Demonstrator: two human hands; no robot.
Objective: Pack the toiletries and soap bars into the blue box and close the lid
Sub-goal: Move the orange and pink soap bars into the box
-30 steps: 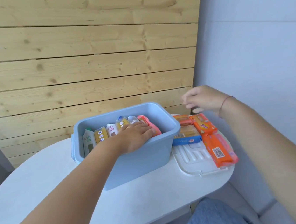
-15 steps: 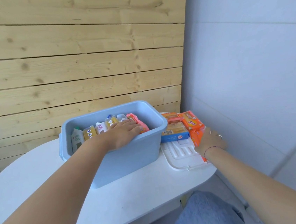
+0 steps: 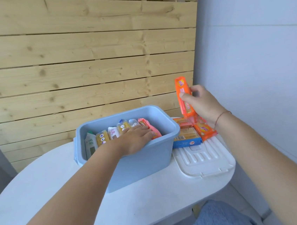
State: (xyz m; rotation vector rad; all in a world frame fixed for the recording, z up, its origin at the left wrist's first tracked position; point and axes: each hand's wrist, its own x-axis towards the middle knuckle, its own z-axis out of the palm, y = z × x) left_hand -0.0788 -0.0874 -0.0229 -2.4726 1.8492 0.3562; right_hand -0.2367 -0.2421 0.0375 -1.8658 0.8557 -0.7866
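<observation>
Table (image 3: pixel 42 193) bare at left. Box (image 3: pixel 140 161) open, sachets (image 3: pixel 108 135) stood in row inside; left hand (image 3: pixel 137 137) laid flat on them, fingers spread, nothing gripped. Lid (image 3: pixel 205 159) flat beside box, bars (image 3: pixel 187 137) heaped behind, count unclear. Right hand (image 3: pixel 200 103), down at heap half a second ago, now raised; orange bar (image 3: pixel 183 97) pinched upright. Drop into box judged next.

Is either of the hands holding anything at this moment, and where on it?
The right hand pinches an orange wrapped soap bar around its middle, upright. The left hand only presses on packets inside the blue plastic box.
</observation>
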